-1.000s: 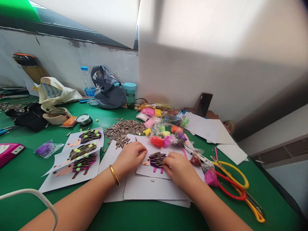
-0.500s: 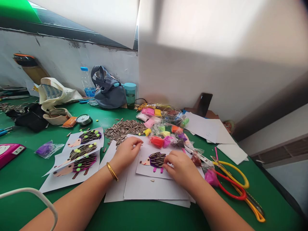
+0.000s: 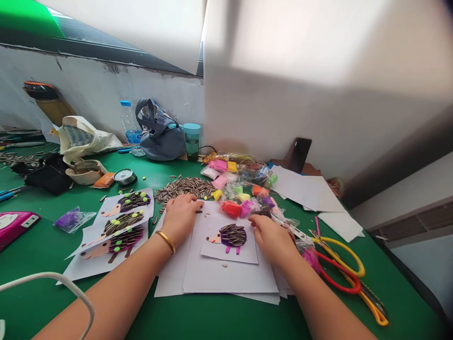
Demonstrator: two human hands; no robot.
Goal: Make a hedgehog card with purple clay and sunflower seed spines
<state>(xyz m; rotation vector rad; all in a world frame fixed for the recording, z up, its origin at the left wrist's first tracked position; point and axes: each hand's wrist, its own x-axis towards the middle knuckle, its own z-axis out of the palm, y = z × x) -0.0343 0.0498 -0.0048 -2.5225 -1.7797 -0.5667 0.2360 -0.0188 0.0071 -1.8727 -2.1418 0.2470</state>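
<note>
A hedgehog picture lies on stacked white paper, its purple back covered with sunflower seeds. My left hand rests at the paper's upper left, beside the pile of sunflower seeds; its fingers reach forward and to the right, close to a few loose seeds, and nothing shows in them. My right hand is at the picture's right edge, index finger and thumb apart, with no object visible between them. One loose seed sits below the picture.
Finished-looking hedgehog pictures with green dots overlap on the left. Bagged coloured clay lies behind the paper. Red-handled scissors and yellow-handled scissors lie right. A white cable crosses the front left. A phone leans at the back.
My right hand has drawn back from the hedgehog's seeds to the picture's right edge. My left hand has moved slightly left and up, nearer the seed pile. Loose seeds now show beside it.
</note>
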